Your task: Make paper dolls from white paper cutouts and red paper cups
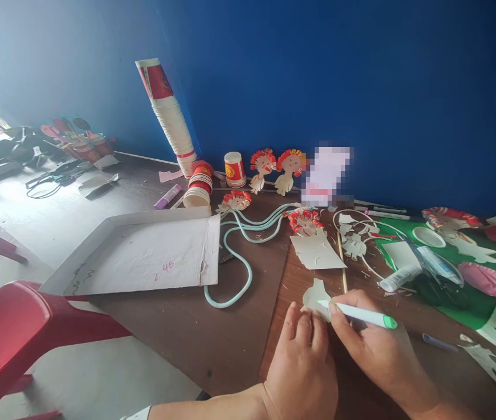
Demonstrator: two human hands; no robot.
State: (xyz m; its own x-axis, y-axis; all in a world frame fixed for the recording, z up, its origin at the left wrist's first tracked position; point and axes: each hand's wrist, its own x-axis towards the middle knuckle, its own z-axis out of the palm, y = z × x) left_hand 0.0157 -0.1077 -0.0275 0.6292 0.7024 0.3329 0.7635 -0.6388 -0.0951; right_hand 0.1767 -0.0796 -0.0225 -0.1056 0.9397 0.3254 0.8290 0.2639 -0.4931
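Note:
My right hand [376,344] grips a white marker [363,314] with a green end, its tip touching a small pale paper cutout [316,294] on the table. My left hand [304,359] lies with its fingers extended over the near edge of that cutout, pressing it to the tabletop; part of the cutout is hidden under the fingers. Just beyond it sits a pale paper piece [317,252], below a paper doll head with red curled hair [305,222]. A thin wooden stick [343,265] lies beside the cutout.
A shallow white cardboard box lid [143,251] is at left, near a pale green cable [248,274]. Paper cups [173,131] form a tall leaning stack by the blue wall. Paper dolls [289,175] lean there. Glue [400,279], scraps and a pink plate [490,281] lie right.

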